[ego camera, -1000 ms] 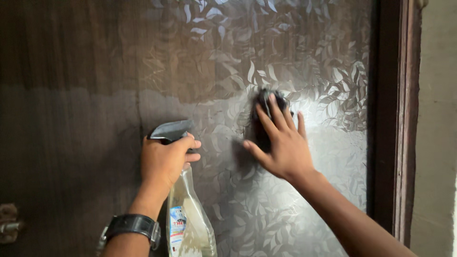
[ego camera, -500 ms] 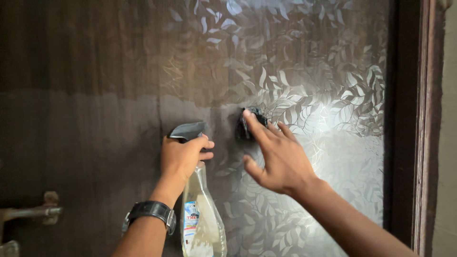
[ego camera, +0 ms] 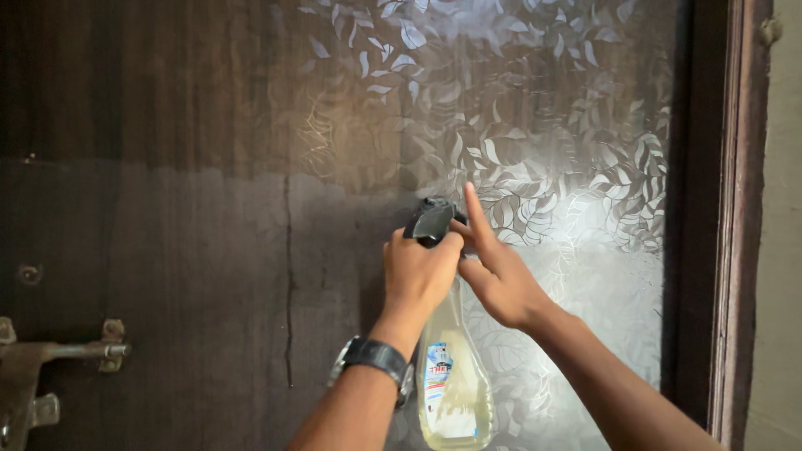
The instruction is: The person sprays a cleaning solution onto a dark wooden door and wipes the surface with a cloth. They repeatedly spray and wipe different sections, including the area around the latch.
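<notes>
Clear plastic spray bottle (ego camera: 453,380) with grey trigger stays clenched in our left hand (ego camera: 418,276); right hand (ego camera: 494,276) fingers (ego camera: 473,209) loosely touch its nozzle at the leaf-patterned frosted glass (ego camera: 568,167).

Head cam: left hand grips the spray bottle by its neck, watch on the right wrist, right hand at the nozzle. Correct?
Not quite. The watch is on the left wrist, the same arm whose left hand grips the spray bottle by its neck. The right wrist is bare. The right hand is at the nozzle, as you said. The head view shows this.
</notes>
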